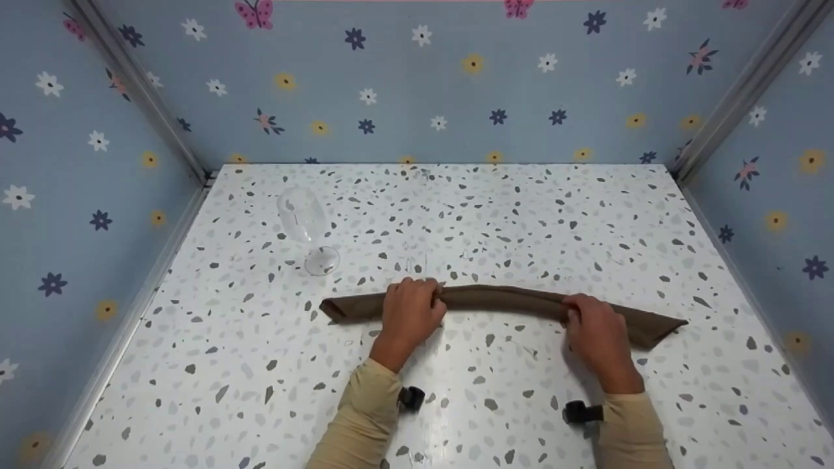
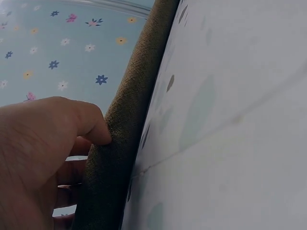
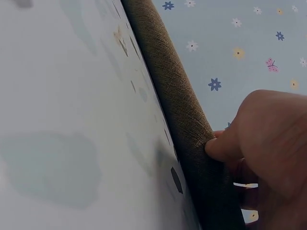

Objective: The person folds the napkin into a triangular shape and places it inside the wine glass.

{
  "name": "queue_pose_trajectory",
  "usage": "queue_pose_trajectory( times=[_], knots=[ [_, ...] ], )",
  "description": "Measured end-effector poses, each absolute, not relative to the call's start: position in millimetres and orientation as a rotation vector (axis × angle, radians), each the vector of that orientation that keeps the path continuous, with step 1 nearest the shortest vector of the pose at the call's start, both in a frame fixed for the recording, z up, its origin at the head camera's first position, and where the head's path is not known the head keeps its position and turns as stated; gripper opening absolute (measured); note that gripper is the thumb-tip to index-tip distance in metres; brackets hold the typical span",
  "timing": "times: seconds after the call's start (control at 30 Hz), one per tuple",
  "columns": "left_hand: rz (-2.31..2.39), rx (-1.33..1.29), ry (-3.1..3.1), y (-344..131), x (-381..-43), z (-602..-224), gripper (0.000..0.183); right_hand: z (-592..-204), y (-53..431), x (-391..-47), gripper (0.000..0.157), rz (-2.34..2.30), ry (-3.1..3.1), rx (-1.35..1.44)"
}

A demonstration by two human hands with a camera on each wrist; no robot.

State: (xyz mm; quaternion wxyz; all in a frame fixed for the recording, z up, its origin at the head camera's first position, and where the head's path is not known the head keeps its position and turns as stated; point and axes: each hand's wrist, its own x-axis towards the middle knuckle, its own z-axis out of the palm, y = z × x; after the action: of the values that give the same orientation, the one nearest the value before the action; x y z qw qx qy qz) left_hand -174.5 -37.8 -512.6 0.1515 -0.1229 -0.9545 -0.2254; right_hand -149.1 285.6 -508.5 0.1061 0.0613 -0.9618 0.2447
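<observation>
A brown cloth [image 1: 502, 299], rolled into a long narrow strip, lies across the table in the head view, bowing slightly away at its middle. Its ends are slanted, and the left one shows a folded opening. My left hand [image 1: 410, 309] grips the roll left of its middle; in the left wrist view the thumb presses the near side of the cloth [image 2: 127, 103] while the fingers go behind it. Toward the right end, my right hand [image 1: 596, 332] holds it the same way, its thumb on the cloth [image 3: 177, 86] in the right wrist view.
A clear stemmed glass [image 1: 303, 218] is at the back left, beyond the roll's left end. The white speckled table [image 1: 488, 430] is bounded by blue flowered panels [image 1: 417, 78] at the back and both sides. Black wrist mounts stick out from both sleeves [image 1: 365, 404].
</observation>
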Motion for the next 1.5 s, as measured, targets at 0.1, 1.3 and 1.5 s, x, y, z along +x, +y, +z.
queue_pose_trajectory(
  times=[0.1, 1.3, 1.5],
  knots=[
    [-0.645, -0.345, -2.735, -38.3, -174.0, -513.4, 0.007, -508.9, 285.4, -149.9, 0.021, 0.736, -2.849, 0.154],
    [-0.49, -0.421, -2.865, -42.8, -172.4, -508.0, 0.027, -507.5, 289.0, -147.2, 0.034, 0.674, -2.909, 0.194],
    [-0.448, -0.446, -2.881, -44.5, -173.5, -509.2, 0.028, -508.2, 289.1, -147.6, 0.03, 0.701, -2.873, 0.219]
  ],
)
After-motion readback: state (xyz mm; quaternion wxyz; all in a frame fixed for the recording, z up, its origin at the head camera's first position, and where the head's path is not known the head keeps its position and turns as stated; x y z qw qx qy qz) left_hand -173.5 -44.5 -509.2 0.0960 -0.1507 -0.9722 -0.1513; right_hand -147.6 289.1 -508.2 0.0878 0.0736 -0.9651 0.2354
